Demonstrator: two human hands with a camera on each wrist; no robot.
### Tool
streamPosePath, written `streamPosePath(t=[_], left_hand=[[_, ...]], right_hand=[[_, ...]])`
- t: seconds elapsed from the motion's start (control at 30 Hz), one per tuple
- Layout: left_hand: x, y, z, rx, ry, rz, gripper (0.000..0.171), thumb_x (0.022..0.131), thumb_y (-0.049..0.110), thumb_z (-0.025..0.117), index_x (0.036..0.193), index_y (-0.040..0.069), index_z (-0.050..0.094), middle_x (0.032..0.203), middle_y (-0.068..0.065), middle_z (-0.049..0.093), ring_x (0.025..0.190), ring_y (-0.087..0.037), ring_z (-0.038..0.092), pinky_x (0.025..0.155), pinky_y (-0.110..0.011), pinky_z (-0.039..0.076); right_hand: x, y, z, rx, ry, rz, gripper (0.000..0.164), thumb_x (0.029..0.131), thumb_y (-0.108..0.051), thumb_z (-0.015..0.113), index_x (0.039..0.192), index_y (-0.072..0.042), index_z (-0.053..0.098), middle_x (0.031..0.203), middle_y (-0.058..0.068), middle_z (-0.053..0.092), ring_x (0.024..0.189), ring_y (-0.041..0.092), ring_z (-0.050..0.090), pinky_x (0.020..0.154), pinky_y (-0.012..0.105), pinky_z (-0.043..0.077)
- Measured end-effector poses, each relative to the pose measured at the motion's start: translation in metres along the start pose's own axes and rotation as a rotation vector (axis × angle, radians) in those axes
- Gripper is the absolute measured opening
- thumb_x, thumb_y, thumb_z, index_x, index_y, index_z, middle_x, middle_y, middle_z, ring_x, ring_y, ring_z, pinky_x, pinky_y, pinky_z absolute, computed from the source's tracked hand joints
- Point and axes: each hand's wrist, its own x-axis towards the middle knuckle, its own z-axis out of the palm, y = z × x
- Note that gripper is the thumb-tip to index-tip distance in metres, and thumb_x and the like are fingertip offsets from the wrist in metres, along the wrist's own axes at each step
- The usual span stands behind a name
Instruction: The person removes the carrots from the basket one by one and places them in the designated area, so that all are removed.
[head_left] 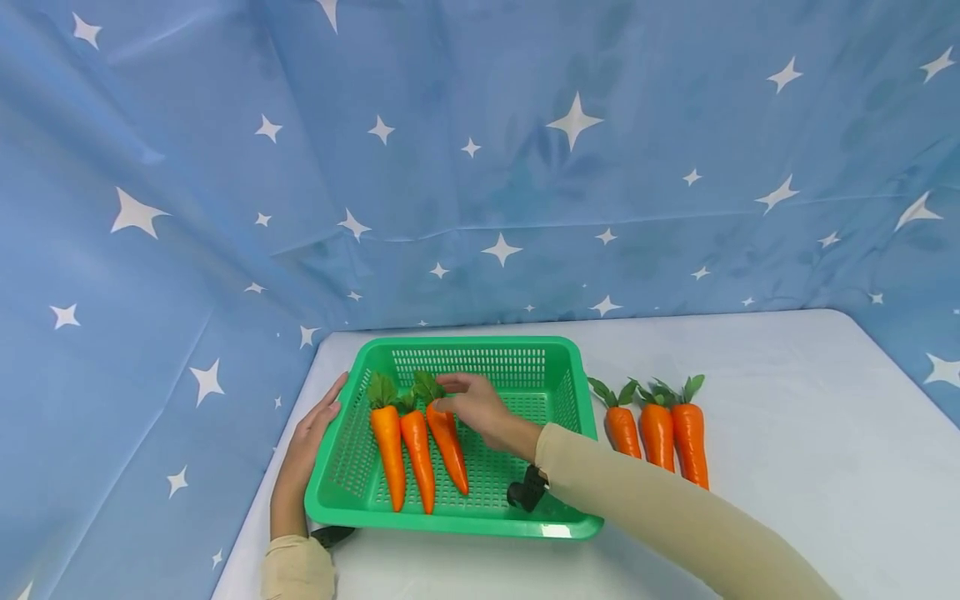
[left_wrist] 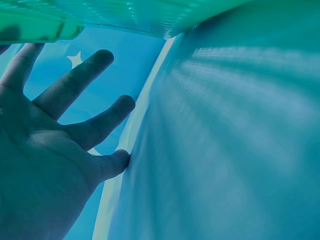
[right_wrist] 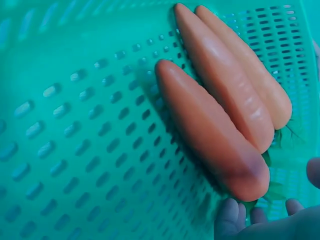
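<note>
A green plastic basket (head_left: 450, 522) holds three orange carrots with leafy tops: a left carrot (head_left: 388, 454), a middle carrot (head_left: 418, 458) and a right carrot (head_left: 450, 450). My right hand (head_left: 480, 410) is inside the basket by the leafy end of the right carrot. In the right wrist view its fingers (right_wrist: 230, 212) lie apart and loose beside that carrot (right_wrist: 212, 135), not wrapped round it. Along the basket's left wall is my left hand (head_left: 306, 442). The left wrist view shows the left hand (left_wrist: 45, 135) with straight, spread fingers under the basket's rim.
To the basket's right, three more carrots lie side by side on the white table (head_left: 795, 417): one carrot (head_left: 622, 432) nearest the basket, another carrot (head_left: 657, 435) and a third (head_left: 691, 446). A blue star-patterned cloth (head_left: 450, 192) stands behind and left.
</note>
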Motion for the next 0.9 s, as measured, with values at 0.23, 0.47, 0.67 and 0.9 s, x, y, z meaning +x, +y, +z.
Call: streamPosePath(t=[0.23, 0.47, 0.67, 0.9], left_hand=[[0.000, 0.000, 0.002, 0.001, 0.004, 0.004, 0.053, 0.120, 0.036, 0.035, 0.171, 0.022, 0.032, 0.177, 0.001, 0.022, 0.153, -0.001, 0.027, 0.110, -0.013, 0.035], [0.001, 0.000, 0.002, 0.013, 0.007, 0.006, 0.053, 0.120, 0.037, 0.035, 0.171, 0.024, 0.033, 0.177, 0.001, 0.022, 0.154, -0.002, 0.026, 0.110, -0.013, 0.035], [0.002, 0.001, 0.002, 0.021, 0.004, 0.008, 0.053, 0.120, 0.037, 0.035, 0.171, 0.024, 0.033, 0.177, 0.002, 0.022, 0.155, -0.003, 0.025, 0.110, -0.012, 0.034], [0.000, 0.001, 0.001, 0.033, 0.010, 0.010, 0.053, 0.120, 0.036, 0.036, 0.171, 0.023, 0.033, 0.177, 0.001, 0.023, 0.155, -0.003, 0.025, 0.111, -0.012, 0.032]], right_hand=[[0.000, 0.004, 0.001, 0.005, -0.011, 0.006, 0.047, 0.097, 0.000, 0.071, 0.143, -0.001, 0.066, 0.149, 0.025, 0.054, 0.139, 0.044, 0.051, 0.106, 0.056, 0.051], [0.002, 0.006, 0.002, -0.019, -0.035, 0.024, 0.048, 0.095, 0.001, 0.073, 0.143, -0.002, 0.067, 0.145, 0.026, 0.056, 0.131, 0.044, 0.057, 0.102, 0.054, 0.054], [0.004, 0.009, 0.004, -0.028, -0.060, 0.014, 0.053, 0.093, 0.003, 0.074, 0.145, -0.002, 0.066, 0.146, 0.025, 0.055, 0.128, 0.043, 0.059, 0.100, 0.053, 0.055], [0.002, 0.013, 0.005, -0.014, -0.106, -0.007, 0.054, 0.094, 0.005, 0.073, 0.147, 0.000, 0.063, 0.150, 0.023, 0.053, 0.122, 0.039, 0.061, 0.098, 0.051, 0.056]])
